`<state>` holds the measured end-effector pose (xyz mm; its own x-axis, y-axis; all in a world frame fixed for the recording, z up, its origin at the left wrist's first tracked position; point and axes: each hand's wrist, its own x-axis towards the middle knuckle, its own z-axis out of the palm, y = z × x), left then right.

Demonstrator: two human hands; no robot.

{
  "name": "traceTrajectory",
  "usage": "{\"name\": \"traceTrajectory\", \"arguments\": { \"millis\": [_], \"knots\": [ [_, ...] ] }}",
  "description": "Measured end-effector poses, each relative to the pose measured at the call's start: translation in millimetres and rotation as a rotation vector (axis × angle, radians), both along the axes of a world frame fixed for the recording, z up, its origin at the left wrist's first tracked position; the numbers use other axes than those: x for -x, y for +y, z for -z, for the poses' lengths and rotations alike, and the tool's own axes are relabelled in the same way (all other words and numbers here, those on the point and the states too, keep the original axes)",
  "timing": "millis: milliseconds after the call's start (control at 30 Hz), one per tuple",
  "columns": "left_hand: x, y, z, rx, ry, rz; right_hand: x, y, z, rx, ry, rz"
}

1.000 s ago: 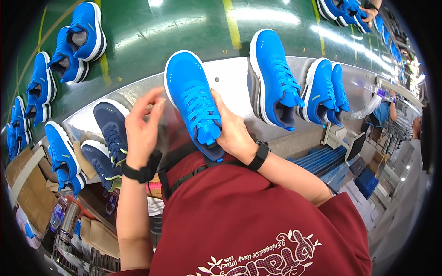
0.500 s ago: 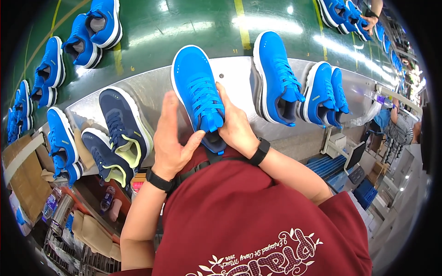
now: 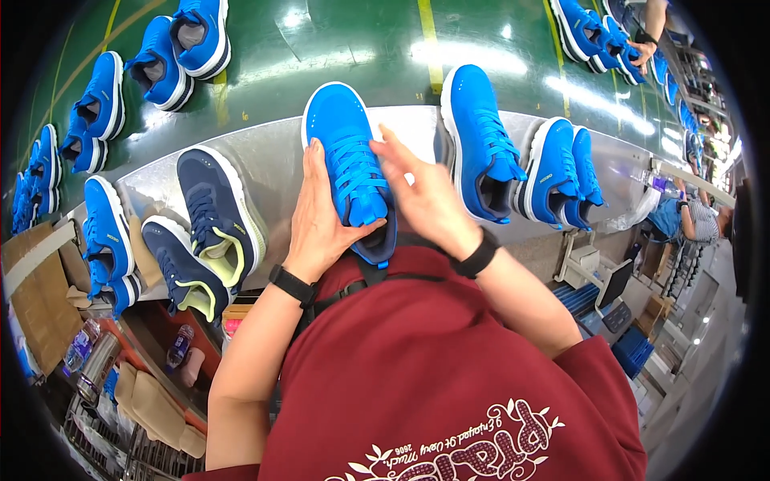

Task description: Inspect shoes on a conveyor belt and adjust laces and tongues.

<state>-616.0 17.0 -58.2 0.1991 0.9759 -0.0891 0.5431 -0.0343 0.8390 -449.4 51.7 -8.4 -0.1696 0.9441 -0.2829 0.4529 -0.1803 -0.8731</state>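
A bright blue sneaker (image 3: 337, 112) with blue laces and a white sole points away from me in front of my chest. My left hand (image 3: 319, 220) grips it, fingers along its left side and thumb across the tongue near the heel opening. Just off its right side is my right hand (image 3: 429, 196), slightly blurred, fingers stretched out and holding nothing. To the right, another blue sneaker (image 3: 481, 136) rests on the metal ledge (image 3: 277, 148). A navy sneaker with lime lining (image 3: 210, 192) lies to the left, overlapping a second navy one (image 3: 172, 252).
Beyond the ledge runs a green surface (image 3: 345, 40) carrying blue sneaker pairs (image 3: 156, 68). More blue sneakers stand on the ledge at far right (image 3: 553, 172) and far left (image 3: 108, 224). Another person's hand (image 3: 642, 53) touches sneakers at top right. Bottles (image 3: 180, 345) sit below left.
My left hand has closed onto the sneaker's left side. My right hand has let go and moved off to the right. The sneakers at upper left have shifted rightward.
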Motion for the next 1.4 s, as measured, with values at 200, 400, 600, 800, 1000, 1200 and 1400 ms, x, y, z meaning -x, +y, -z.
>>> {"name": "traceTrajectory", "arguments": {
  "millis": [200,400,600,800,1000,1200,1400],
  "knots": [
    [-1,-3,8,-0.059,-0.001,-0.011,-5,-2,3,-0.163,-0.097,-0.068],
    [-4,-1,8,-0.009,0.004,-0.028,-11,52,-8,0.269,0.001,-0.154],
    [0,0,9,-0.049,0.038,-0.037,-27,73,12,0.735,0.445,-0.128],
    [2,6,-6,-0.06,0.075,0.002,-30,70,-3,0.584,0.469,0.035],
    [23,-9,-34,0.297,-0.427,-0.181,-53,31,-11,0.26,-0.059,-0.383],
    [2,-11,-41,-0.031,-0.213,-0.207,4,-20,8,0.254,-0.07,-0.105],
    [12,3,-42,0.318,-0.368,-0.327,6,-25,24,0.06,-0.208,-0.123]
  ]
}}
